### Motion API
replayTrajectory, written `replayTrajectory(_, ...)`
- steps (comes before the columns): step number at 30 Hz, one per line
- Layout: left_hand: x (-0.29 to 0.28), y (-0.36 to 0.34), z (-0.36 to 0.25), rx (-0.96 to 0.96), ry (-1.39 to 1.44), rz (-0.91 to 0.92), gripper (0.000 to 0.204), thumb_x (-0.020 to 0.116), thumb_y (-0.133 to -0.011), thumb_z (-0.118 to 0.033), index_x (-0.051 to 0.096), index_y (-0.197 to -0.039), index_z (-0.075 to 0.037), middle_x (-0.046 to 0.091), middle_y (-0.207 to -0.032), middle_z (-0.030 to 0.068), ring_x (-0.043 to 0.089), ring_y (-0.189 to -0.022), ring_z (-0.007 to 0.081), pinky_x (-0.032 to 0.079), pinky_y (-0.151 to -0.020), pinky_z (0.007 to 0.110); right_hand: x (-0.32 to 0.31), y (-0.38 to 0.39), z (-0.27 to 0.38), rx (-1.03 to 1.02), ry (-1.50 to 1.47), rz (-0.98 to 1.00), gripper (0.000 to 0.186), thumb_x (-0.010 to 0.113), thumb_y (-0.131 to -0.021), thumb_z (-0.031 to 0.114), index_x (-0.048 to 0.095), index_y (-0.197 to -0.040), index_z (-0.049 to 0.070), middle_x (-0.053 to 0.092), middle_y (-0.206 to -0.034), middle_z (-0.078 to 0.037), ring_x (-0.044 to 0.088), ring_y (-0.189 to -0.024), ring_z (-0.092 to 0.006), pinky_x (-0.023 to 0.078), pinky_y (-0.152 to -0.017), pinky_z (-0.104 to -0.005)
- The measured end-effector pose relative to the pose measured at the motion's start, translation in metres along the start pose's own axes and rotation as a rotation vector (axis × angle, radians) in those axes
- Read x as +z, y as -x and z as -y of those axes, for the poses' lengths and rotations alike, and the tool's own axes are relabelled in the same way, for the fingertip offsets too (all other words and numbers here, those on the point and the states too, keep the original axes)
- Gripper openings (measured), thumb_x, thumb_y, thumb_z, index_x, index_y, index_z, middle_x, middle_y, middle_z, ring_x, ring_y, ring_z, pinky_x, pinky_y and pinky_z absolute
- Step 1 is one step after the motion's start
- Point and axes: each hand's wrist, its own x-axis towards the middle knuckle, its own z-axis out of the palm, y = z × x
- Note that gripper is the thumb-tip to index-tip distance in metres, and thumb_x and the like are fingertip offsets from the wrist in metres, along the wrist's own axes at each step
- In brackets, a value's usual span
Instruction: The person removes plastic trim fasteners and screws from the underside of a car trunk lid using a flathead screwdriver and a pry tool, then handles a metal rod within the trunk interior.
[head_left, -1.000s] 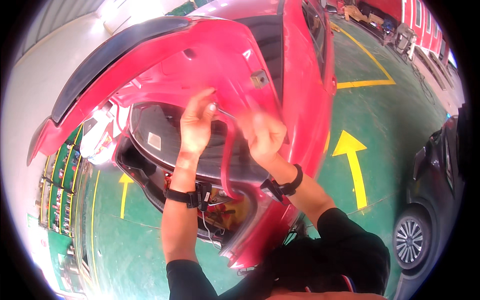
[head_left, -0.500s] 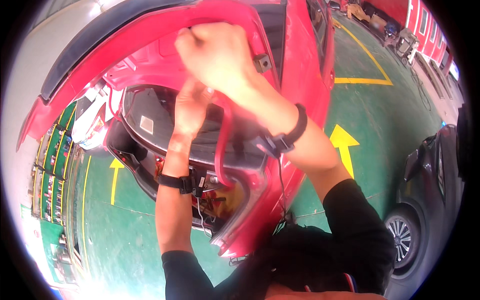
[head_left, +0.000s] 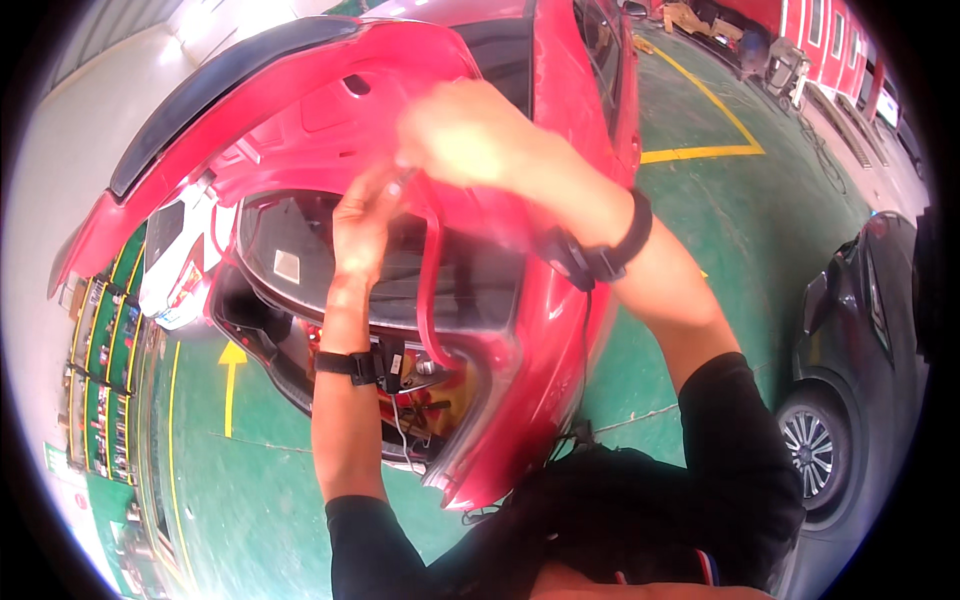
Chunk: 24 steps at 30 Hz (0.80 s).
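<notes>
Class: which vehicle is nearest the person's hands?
The red car, its rear lid raised: the left hand and right hand are close to that lid; the dark grey car stands off right, the white vehicle off left.

The head view looks from the left of two wide fisheye cameras, down and forward over the person's bare forearms, which rise close below the lens. It faces the raised, glossy red metal trunk lid, a little farther off. The bent rim takes in a dark grey car at right and yellow-edged shelving at left. The blurred right hand's exact nearness is hard to judge.
</notes>
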Motion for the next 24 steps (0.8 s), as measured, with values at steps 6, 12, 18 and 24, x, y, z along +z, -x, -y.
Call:
replayTrajectory(6, -0.007, 0.01, 0.044, 0.073, -0.204, 0.018, 0.034, 0.066, -0.092, -0.003, 0.063, -0.126, 0.002, 0.071, -0.115, 0.0109, 0.067, -0.1, 0.0144, 0.056, -0.085, 0.03, 0.057, 0.091, 0.033, 0.364, -0.096, -0.048, 0.012, 0.066, -0.087, 0.016, 0.062, -0.092, 0.007, 0.065, -0.076, -0.015, 0.065, -0.069, -0.0374, 0.052, -0.06, -0.0472)
replayTrajectory(12, -0.001, 0.022, 0.063, 0.037, -0.35, -0.035, 0.028, 0.066, -0.095, -0.005, 0.067, -0.122, 0.002, 0.072, -0.103, 0.0078, 0.067, -0.088, 0.0123, 0.057, -0.08, 0.027, 0.095, 0.126, 0.038, 0.379, -0.16, -0.227, 0.011, 0.065, -0.089, 0.014, 0.061, -0.093, 0.004, 0.064, -0.076, -0.015, 0.064, -0.067, -0.0375, 0.052, -0.059, -0.0471)
replayTrajectory(18, 0.006, 0.022, 0.077, 0.046, -0.112, -0.148, 0.025, 0.071, -0.093, -0.009, 0.071, -0.116, 0.001, 0.073, -0.093, 0.0051, 0.065, -0.081, 0.0103, 0.054, -0.078, 0.026, 0.119, 0.139, 0.04, 0.307, -0.083, -0.412, 0.012, 0.068, -0.087, 0.009, 0.064, -0.098, 0.007, 0.064, -0.075, -0.012, 0.064, -0.065, -0.0328, 0.052, -0.057, -0.0423)
replayTrajectory(24, 0.013, 0.025, 0.089, 0.07, 0.015, -0.198, 0.022, 0.07, -0.094, -0.009, 0.071, -0.114, 0.0, 0.072, -0.098, 0.0026, 0.061, -0.089, 0.0086, 0.05, -0.083, 0.024, 0.119, 0.12, 0.037, 0.319, -0.122, -0.577, 0.015, 0.07, -0.082, 0.004, 0.065, -0.096, 0.006, 0.064, -0.07, -0.01, 0.064, -0.063, -0.0279, 0.051, -0.055, -0.039)
